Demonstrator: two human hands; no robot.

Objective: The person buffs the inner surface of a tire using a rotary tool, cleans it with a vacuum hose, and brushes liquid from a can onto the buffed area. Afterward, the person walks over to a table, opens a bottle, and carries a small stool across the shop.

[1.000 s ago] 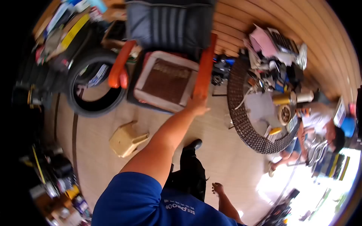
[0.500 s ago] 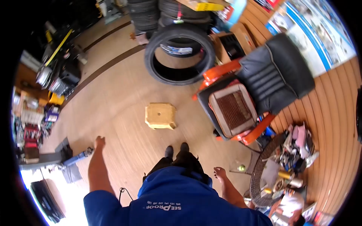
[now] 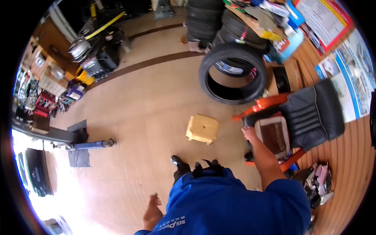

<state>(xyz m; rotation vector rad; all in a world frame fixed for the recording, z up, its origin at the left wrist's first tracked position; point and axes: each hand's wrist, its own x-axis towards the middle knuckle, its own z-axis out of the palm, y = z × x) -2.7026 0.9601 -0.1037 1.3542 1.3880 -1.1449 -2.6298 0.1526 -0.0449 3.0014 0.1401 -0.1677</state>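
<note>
My right hand (image 3: 248, 133) is stretched forward with loosely parted fingers and nothing visible in it. From above it overlaps the front edge of a black armchair (image 3: 313, 113) with orange-red arms and a brown seat cushion (image 3: 275, 137); whether it touches the chair I cannot tell. Low beside my body hangs my left hand (image 3: 154, 200), fingers loosely apart and holding nothing. A small yellow stool (image 3: 203, 128) stands on the floor ahead of my feet, apart from both hands.
A loose tire (image 3: 207, 84) leans near stacked tires (image 3: 203, 23) beyond the stool. On the left lie a blue lift arm (image 3: 92, 145), a yellow bucket (image 3: 84, 76) and crowded tool shelves (image 3: 45, 102). Cluttered items (image 3: 321, 182) sit right of the chair.
My right hand has swung forward and my left hand back toward my body. One foot has stepped out. The view has turned left, so stool, tire and chair appear farther right.
</note>
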